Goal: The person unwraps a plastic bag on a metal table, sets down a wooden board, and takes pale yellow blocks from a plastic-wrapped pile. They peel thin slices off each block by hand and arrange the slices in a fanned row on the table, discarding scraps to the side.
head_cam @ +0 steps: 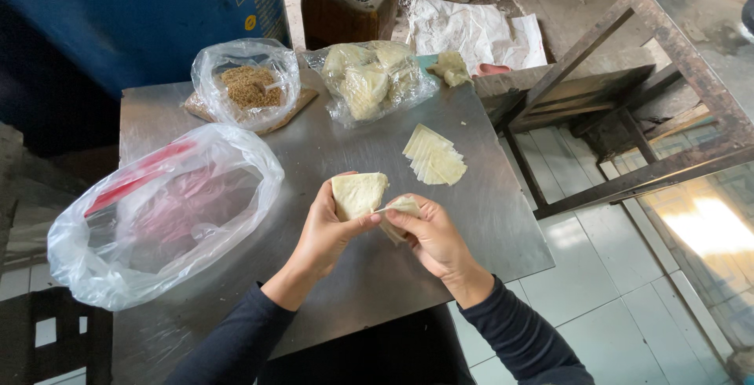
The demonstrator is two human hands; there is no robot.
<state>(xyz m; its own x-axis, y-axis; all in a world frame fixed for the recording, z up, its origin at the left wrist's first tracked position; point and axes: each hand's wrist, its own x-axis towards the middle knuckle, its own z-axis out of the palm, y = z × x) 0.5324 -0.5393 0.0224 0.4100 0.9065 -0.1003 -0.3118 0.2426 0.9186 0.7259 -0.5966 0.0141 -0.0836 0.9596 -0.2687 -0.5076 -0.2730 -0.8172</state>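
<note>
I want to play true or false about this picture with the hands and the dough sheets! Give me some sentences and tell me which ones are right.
1. The left hand holds a pale triangular stack of thin dough sheets. True.
2. The right hand is resting flat on the table. False: it pinches a single thin sheet being peeled from the stack.
3. A small fan of separated pale sheets lies on the grey metal table. True.
4. The clear plastic bag of brown crumbly grains sits on the floor. False: it sits on the table, at the far side.
5. The big clear plastic bag with red inside lies right of both hands. False: it lies left of them.
</note>
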